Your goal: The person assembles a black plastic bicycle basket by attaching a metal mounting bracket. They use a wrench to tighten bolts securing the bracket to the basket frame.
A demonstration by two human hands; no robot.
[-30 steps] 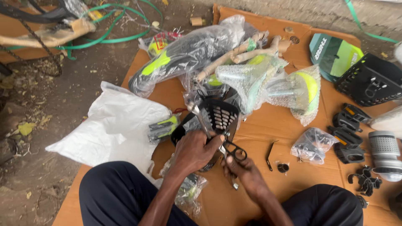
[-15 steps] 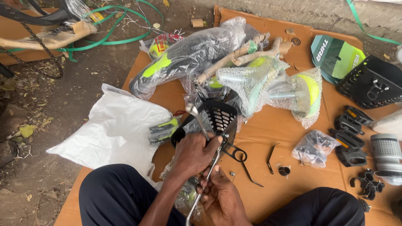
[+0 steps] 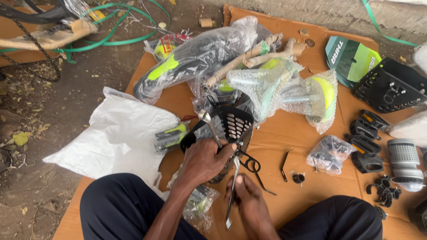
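Observation:
My left hand (image 3: 205,160) grips a black perforated plastic guard (image 3: 231,125) with a metal rod (image 3: 209,124) sticking up from it, held just above the cardboard sheet (image 3: 302,133). My right hand (image 3: 249,202) is closed around a long silver wrench (image 3: 232,191) that points up at the guard's lower edge. A thin black metal bracket (image 3: 250,163) hangs from the guard beside the wrench. I sit with both knees either side of the hands.
Plastic-wrapped bicycle parts (image 3: 267,80) lie behind the guard. A white bag (image 3: 120,133) is at the left. Black pedals (image 3: 367,142), a grey cylinder (image 3: 404,162), small bagged hardware (image 3: 329,153) and a black basket (image 3: 391,86) sit at the right. Green hose (image 3: 111,40) lies on dirt.
My right hand has drawn back toward my lap and now holds the wrench upright against the guard. The left hand keeps its grip on the guard.

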